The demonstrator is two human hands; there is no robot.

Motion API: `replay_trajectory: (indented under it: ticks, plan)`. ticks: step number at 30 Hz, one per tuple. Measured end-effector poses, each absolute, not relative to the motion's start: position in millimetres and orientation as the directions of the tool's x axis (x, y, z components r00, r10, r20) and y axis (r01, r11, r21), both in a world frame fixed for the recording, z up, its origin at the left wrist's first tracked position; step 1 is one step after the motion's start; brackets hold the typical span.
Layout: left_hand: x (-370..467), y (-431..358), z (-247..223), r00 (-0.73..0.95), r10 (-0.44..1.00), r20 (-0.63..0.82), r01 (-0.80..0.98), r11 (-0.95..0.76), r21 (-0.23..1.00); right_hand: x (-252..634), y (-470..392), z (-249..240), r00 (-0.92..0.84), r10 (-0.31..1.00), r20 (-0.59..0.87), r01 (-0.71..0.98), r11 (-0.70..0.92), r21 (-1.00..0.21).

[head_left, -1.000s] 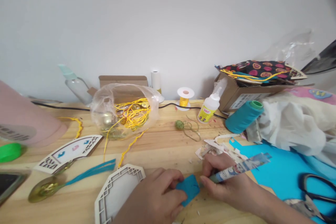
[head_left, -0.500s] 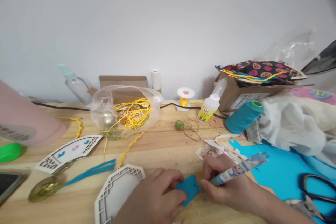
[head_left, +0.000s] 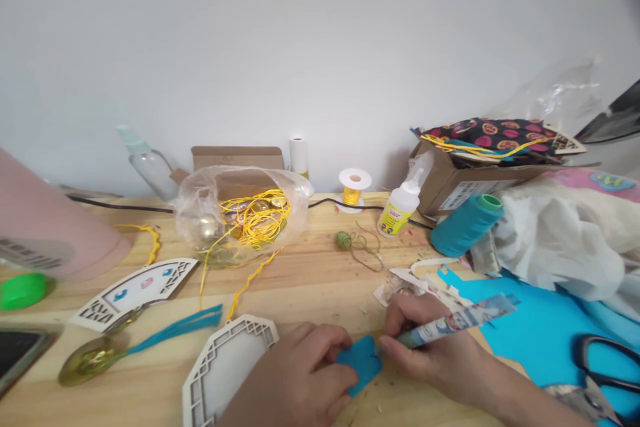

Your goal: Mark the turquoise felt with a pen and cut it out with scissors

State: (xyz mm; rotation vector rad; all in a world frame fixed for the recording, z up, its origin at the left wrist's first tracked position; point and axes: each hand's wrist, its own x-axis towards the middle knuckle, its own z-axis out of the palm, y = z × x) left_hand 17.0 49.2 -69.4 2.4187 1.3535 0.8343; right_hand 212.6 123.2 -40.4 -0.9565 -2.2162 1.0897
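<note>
My left hand (head_left: 305, 373) pinches a small piece of blue paper (head_left: 364, 363) near the table's front. Thin dark marks show on the paper's right part. In my right hand (head_left: 430, 353) is a pen (head_left: 465, 320) with a printed blue-and-white barrel, its tip hidden by my fingers at the paper's right edge. Under my left forearm and hand lies part of an octagonal wooden frame (head_left: 227, 370) with a white centre and lattice rim. Beyond my right hand are white paper scraps (head_left: 400, 283), and a large blue sheet (head_left: 505, 320) spreads to the right.
Black-handled scissors (head_left: 595, 400) lie at lower right. Behind stand a glue bottle (head_left: 399, 207), a teal thread cone (head_left: 465, 225), a yellow thread spool (head_left: 353, 197) and a plastic bag (head_left: 295, 203) with bells and cord. A fan-shaped frame (head_left: 135, 290) and blue tassel (head_left: 175, 330) lie left.
The view has shifted slightly. Both hands keep their grips, and the pen stays at the blue paper's right edge with a marginally different tilt.
</note>
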Motion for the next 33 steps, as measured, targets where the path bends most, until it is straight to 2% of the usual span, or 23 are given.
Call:
replay_trajectory:
  ticks: [9,14,23,33]
  plan:
    - [19,51,-70,0.39,0.829,0.401,0.7,-0.55,0.456,213,122,-43,-0.648,0.75,0.132,0.39,0.475,-0.788]
    - [18,51,-62,0.418,0.833,0.363,0.706,-0.549,0.447,215,121,-44,-0.654,0.749,0.107,0.393,0.457,-0.798]
    - [18,50,-70,0.399,0.817,0.416,0.701,-0.565,0.435,212,124,-43,-0.632,0.766,0.115,0.394,0.446,-0.803]
    - [18,52,-69,0.412,0.822,0.394,0.702,-0.562,0.438,213,124,-44,-0.621,0.773,0.129,0.383,0.443,-0.81]
